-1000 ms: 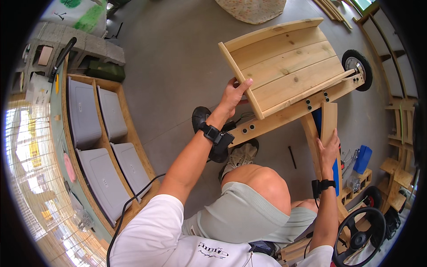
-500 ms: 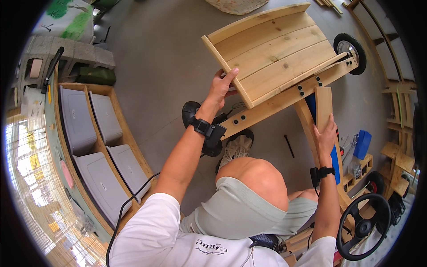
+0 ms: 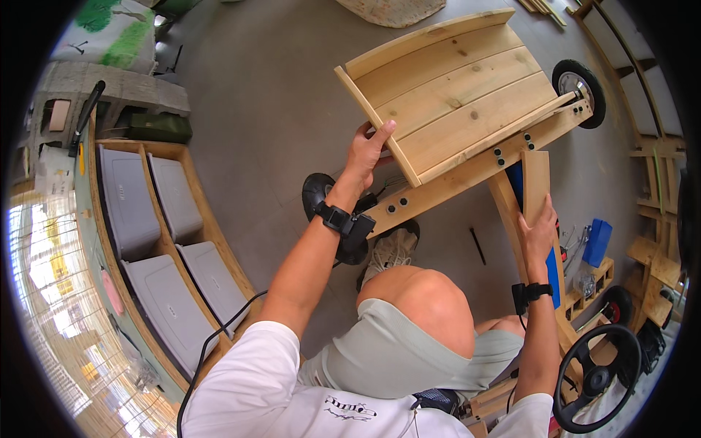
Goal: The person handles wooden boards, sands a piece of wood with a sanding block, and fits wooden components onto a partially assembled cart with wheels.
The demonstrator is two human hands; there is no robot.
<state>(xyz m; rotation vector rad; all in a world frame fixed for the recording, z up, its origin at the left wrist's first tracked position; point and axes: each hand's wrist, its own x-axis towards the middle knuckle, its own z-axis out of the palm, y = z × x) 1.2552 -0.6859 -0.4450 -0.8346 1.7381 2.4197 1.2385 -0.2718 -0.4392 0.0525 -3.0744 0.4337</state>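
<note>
"Where's the wooden tray [image 3: 467, 95]?"
"On the far side of the crossbeam [image 3: 453, 179], its near edge running alongside. Whether they touch, I can't tell."
"And the left hand [image 3: 369, 152]?"
"Gripping the tray's left edge, thumb over the top, above the crossbeam's left end."
"The right hand [image 3: 538, 228]?"
"Wrapped around a short board [image 3: 537, 175] on the near side of the crossbeam."
"What's further out?"
"A spoked wheel [image 3: 575, 86] at the crossbeam's right end, a black rod [image 3: 477, 247] on the floor nearer than the crossbeam, a steering wheel [image 3: 597, 377] nearer again and right, and grey bins [image 3: 171, 299] well to its left."
</note>
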